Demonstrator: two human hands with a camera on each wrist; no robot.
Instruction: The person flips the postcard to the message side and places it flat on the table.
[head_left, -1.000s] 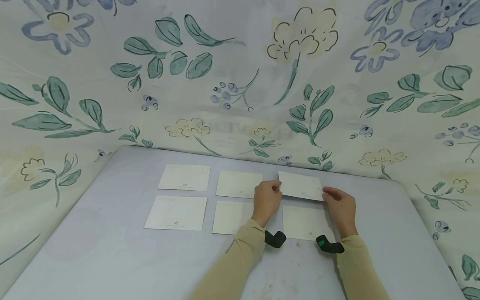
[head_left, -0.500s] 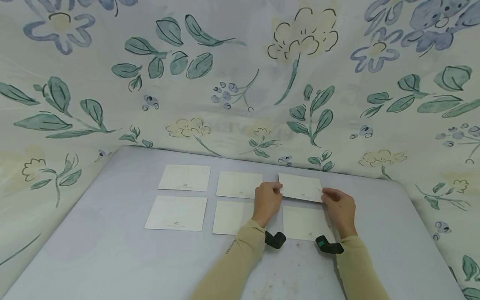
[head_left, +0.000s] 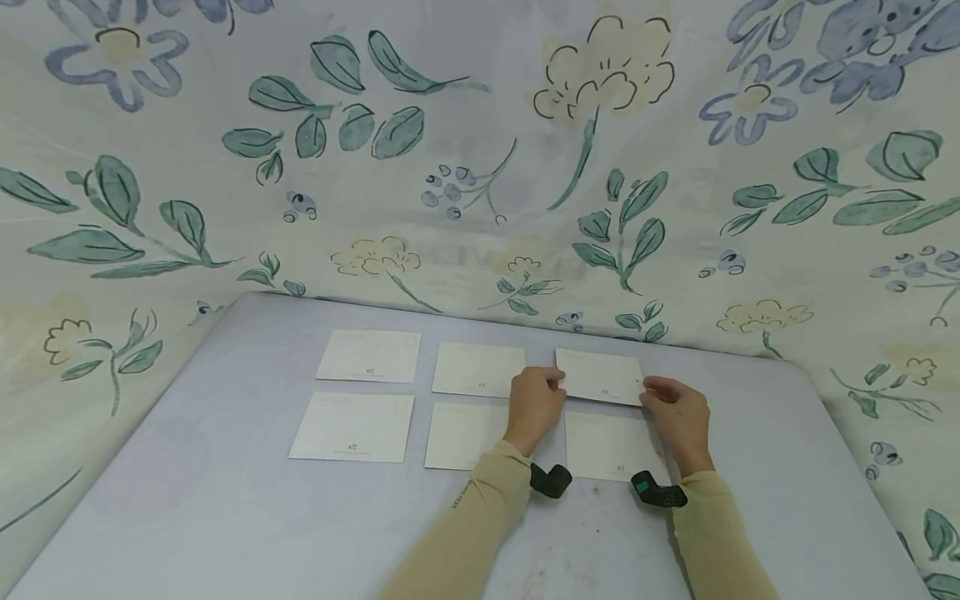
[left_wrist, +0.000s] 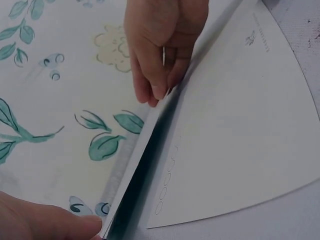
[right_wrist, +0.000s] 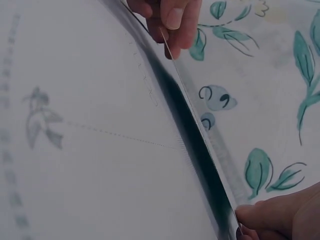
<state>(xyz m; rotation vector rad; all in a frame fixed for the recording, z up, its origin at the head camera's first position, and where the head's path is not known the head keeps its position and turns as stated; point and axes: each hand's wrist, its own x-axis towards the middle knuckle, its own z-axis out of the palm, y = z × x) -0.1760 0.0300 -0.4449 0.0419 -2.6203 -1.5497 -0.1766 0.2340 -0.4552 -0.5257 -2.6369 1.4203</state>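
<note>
A white postcard (head_left: pixel 600 375) with a small printed mark is held by its two short sides at the back right of the table. My left hand (head_left: pixel 534 410) pinches its left edge and my right hand (head_left: pixel 681 418) its right edge. Both wrist views show it nearly edge-on, tilted, with a dark underside. Thumb and fingers of the left hand (left_wrist: pixel 47 220) grip one end in the left wrist view. Just in front of it, another postcard (head_left: pixel 611 446) lies flat, its right side partly covered by the right hand and wrist camera.
Several more white postcards lie in two rows to the left, including a back-left one (head_left: pixel 369 357), a front-left one (head_left: pixel 352 427) and a back-middle one (head_left: pixel 476 368). My left forearm partly covers the front-middle card (head_left: pixel 459 437). Flowered cloth (head_left: pixel 480 167) rises behind the table (head_left: pixel 225 517).
The held postcard has come down slightly and a little toward me, both hands moving with it. The other cards stay where they were.
</note>
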